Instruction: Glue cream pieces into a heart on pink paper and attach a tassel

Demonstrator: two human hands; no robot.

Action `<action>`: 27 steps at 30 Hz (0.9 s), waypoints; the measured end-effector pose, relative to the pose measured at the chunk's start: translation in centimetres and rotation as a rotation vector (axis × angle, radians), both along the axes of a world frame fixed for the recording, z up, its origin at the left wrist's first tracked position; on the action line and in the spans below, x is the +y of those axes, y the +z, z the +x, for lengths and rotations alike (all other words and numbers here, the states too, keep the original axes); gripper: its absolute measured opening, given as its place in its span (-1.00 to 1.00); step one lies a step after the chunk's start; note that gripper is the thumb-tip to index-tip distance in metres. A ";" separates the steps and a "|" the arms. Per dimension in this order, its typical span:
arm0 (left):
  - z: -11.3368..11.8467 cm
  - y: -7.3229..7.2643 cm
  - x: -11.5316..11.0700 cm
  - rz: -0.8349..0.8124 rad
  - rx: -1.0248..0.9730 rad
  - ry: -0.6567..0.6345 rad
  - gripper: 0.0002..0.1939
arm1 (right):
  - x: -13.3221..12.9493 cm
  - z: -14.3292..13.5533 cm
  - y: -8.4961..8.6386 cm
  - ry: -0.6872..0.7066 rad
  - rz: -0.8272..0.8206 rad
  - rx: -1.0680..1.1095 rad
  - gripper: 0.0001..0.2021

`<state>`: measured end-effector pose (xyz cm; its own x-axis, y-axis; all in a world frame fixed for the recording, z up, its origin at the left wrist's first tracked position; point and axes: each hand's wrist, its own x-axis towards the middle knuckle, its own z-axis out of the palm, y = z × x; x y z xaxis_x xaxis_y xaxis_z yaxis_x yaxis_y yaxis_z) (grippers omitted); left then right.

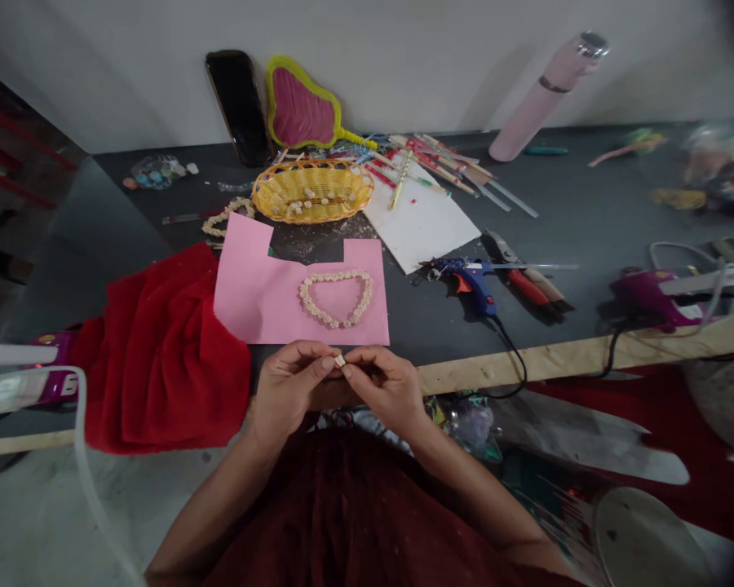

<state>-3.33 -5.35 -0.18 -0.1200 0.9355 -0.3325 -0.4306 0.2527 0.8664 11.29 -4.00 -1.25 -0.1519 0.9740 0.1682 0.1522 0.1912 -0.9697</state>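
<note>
Between their fingertips, my left hand (287, 387) and my right hand (388, 387) pinch one small cream-coloured piece (339, 360), just in front of the table edge. Its exact kind is too small to make out. Beyond the hands lies a pink sheet (245, 285) with a notch cut in its far side. On that sheet rests a heart-shaped ring of small cream pieces (368, 295). Farther back, a yellow woven basket (275, 208) holds several similar pieces. A second cream-coloured ring (211, 224) is partly covered by the sheet.
Right of the sheet lie a blue glue gun (480, 289) with a cord over the edge, and red-handled pliers (529, 289). A red cloth (165, 359) hangs over the left edge. Behind stand a phone (238, 106), a heart-shaped fan (302, 106) and a pink bottle (532, 118).
</note>
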 end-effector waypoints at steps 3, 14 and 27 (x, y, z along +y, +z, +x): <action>0.2 0.0 0.0 0.005 -0.011 0.013 -0.82 | 0.0 -0.1 -0.1 -0.027 0.019 -0.010 -0.94; 1.0 -0.3 0.0 0.062 -0.090 0.050 -0.87 | -0.2 -0.3 -0.7 -0.088 0.069 -0.026 -0.93; 1.3 0.1 0.2 0.009 -0.096 0.086 -0.82 | -0.1 -0.3 -0.9 -0.077 0.115 -0.046 -0.93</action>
<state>-2.07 -5.11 -0.03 -0.1675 0.9262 -0.3378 -0.5315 0.2037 0.8222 10.98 -4.10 -2.19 -0.0877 0.9577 0.2740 0.2146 0.2867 -0.9337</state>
